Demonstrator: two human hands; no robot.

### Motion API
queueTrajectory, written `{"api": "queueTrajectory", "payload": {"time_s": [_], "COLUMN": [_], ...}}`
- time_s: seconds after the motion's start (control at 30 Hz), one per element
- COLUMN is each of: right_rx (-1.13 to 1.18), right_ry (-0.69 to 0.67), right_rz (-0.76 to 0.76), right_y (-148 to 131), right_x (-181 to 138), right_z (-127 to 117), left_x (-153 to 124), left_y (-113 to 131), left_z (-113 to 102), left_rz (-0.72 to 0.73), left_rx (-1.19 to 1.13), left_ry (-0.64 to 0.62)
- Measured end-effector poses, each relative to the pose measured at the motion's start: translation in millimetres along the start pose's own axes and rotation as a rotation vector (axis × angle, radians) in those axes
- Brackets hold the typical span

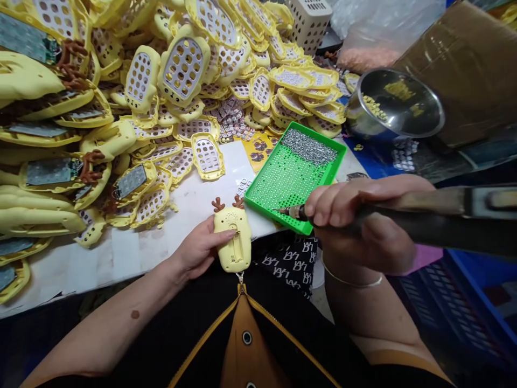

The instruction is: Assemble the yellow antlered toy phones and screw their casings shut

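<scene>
My left hand [200, 249] grips a small yellow toy case with brown antlers [233, 237], back side up, at the near edge of the white table. My right hand [355, 223] is wrapped round the dark handle of an electric screwdriver [424, 215]. Its thin bit [287, 211] points left over the near corner of a green screw tray [291, 180]. The bit tip hovers just right of the toy. A heap of small silver screws [309, 146] lies at the tray's far end.
A big pile of yellow shells and keypad fronts [169, 81] covers the far and left table. A steel bowl [393, 105] with yellow bits, a brown carton [472, 70], a white perforated basket [309, 21] and a blue crate [476, 302] stand right.
</scene>
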State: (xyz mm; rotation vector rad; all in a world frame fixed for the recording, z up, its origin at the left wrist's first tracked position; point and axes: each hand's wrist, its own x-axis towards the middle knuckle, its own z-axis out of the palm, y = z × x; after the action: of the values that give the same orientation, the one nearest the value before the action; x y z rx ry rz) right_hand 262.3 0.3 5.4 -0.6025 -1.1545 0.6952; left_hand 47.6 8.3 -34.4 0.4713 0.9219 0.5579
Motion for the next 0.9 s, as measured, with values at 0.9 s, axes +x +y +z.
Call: {"api": "queueTrajectory", "payload": {"time_s": [0.9], "right_rx": [0.082], "right_ry": [-0.369], "right_rz": [0.15], "right_y": [31.8], "right_x": [-6.3], "right_z": [40.8], "left_x": [8.0], "left_y": [-4.5], "left_z": [-3.6], "left_rz": [0.033], "left_rx": [0.074], "left_ry": [-0.05]}}
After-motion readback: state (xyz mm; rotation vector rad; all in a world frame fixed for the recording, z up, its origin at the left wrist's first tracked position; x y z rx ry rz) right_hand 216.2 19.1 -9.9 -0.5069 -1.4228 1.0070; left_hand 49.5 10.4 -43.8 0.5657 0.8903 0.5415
